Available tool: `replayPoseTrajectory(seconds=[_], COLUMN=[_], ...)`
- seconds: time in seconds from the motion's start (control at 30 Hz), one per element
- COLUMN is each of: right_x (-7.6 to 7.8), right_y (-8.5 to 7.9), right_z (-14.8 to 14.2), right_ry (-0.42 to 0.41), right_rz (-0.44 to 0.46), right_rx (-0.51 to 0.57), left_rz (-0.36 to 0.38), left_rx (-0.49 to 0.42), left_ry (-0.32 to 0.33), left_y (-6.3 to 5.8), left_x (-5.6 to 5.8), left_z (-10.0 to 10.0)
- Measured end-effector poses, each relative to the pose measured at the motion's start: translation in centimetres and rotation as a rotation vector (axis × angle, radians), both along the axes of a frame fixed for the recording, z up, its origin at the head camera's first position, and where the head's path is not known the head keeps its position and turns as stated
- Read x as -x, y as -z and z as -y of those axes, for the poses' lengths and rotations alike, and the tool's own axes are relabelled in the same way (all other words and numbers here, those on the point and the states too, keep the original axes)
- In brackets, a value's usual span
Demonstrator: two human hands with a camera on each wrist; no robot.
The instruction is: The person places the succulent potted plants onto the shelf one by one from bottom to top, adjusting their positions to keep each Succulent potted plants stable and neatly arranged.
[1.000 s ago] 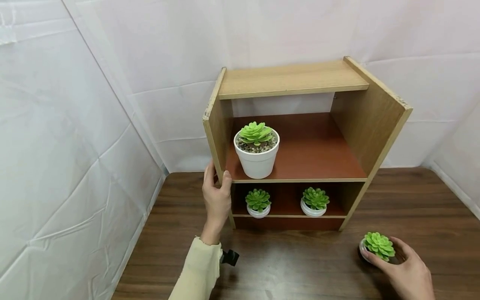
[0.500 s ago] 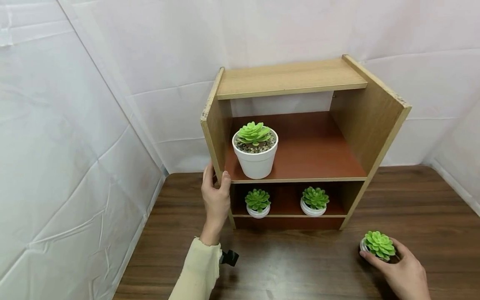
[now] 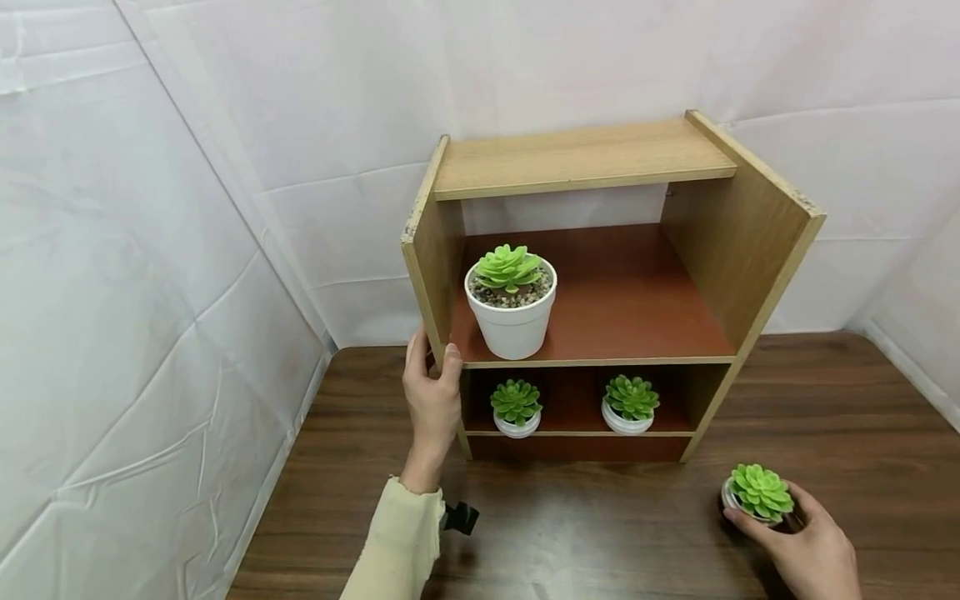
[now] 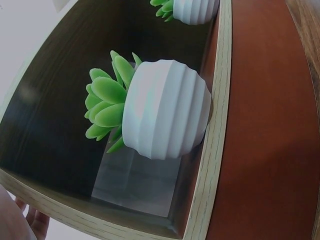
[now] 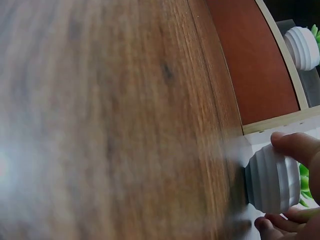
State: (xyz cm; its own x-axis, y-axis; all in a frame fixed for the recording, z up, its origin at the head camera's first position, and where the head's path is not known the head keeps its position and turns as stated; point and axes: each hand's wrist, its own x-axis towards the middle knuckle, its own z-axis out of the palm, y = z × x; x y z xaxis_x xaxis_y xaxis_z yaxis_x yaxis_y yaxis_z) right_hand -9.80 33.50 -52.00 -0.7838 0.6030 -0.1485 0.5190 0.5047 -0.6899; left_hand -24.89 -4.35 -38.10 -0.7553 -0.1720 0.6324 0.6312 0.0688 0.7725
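Observation:
My left hand (image 3: pixel 432 398) grips the front edge of the left side panel of a wooden shelf unit (image 3: pixel 585 158), thumb on the inner side and fingers outside. In my right hand (image 3: pixel 813 542) is a small potted succulent (image 3: pixel 760 493), pinched between thumb and fingers, at the table's right. Its ridged white pot (image 5: pixel 272 180) shows in the right wrist view, base close to the tabletop. On the lower shelf stand two similar plants, a left succulent (image 3: pixel 516 407) and a right succulent (image 3: pixel 630 404). A larger potted succulent (image 3: pixel 513 304) in a smooth white pot stands at the upper shelf's left.
The unit stands on a dark wooden table (image 3: pixel 585 517). Its upper shelf (image 3: pixel 637 283) is reddish brown. White sheeting (image 3: pixel 337 125) hangs behind and to the left. A black strap piece (image 3: pixel 460 517) sticks out at the left wrist.
My right hand has shifted slightly left around its pot, with the thumb now further along the pot's near side. My left hand keeps its grip on the panel, and the shelf plants have not moved.

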Motion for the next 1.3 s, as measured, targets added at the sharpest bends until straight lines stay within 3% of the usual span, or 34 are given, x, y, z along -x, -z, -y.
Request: replayPoseTrajectory(seconds=[0.27,0.6,1.0,1.3], right_x=[0.01,-0.32,-0.27,-0.26], right_y=[0.22,0.60,0.96,0.67], right_z=[-0.21,-0.22,-0.10,-0.05], right_ry=[-0.029,-0.046,0.041,0.061], right_rz=[0.007,-0.063,-0.055,-0.039], right_rx=[0.079,0.108,0.275,0.232], left_rz=[0.009,0.017,0.008,0.008], left_rx=[0.002,-0.008,-0.017,-0.007], left_ry=[-0.004,-0.008,-0.015,-0.017], left_y=[-0.15,-0.19,0.09,0.10], left_x=[-0.10,-0.04,-0.02,-0.01], left_z=[0.01,0.06,0.12,0.13])
